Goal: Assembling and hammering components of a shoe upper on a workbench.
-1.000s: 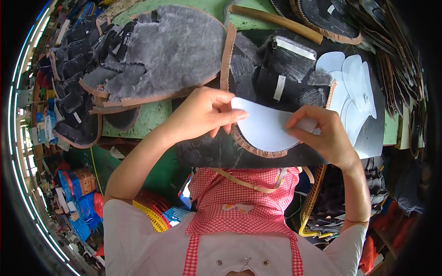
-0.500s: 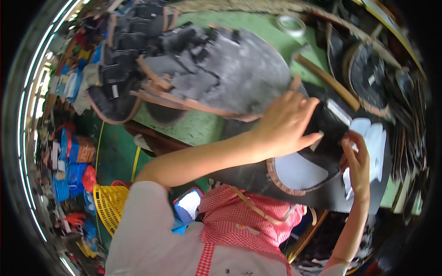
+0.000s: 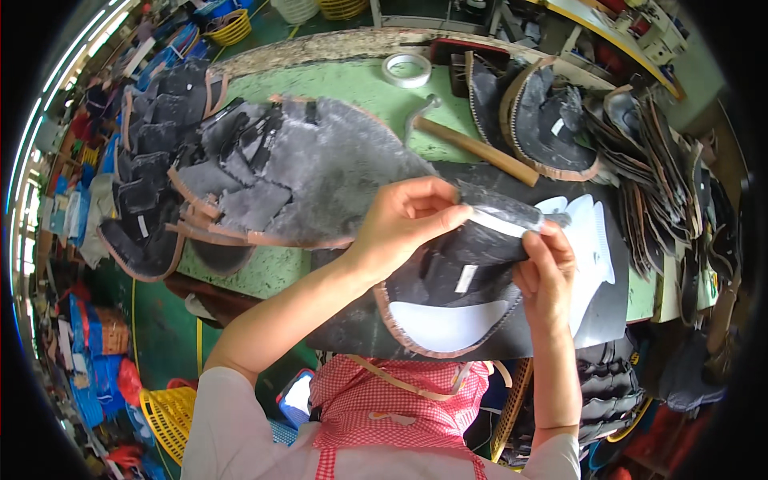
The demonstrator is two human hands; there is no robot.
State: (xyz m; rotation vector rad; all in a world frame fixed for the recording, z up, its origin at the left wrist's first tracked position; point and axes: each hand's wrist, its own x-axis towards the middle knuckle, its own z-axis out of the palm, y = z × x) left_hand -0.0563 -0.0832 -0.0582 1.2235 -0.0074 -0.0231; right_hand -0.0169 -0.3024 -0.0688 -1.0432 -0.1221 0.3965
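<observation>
Visibly, one white insert [image 3: 452,325] lies in the black upper [image 3: 432,276], whose far edge left hand [image 3: 404,224] and right hand [image 3: 550,276] pinch, spare white pieces [image 3: 590,248] unplaced alongside.

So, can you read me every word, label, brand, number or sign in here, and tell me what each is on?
None that I can read.
Held black piece: its white strips show no readable marks.
White insert on it: no lettering visible.
Checked apron: a small printed picture, no readable words.
Pale equipment at upper right: too small and blurred to tell.
</observation>
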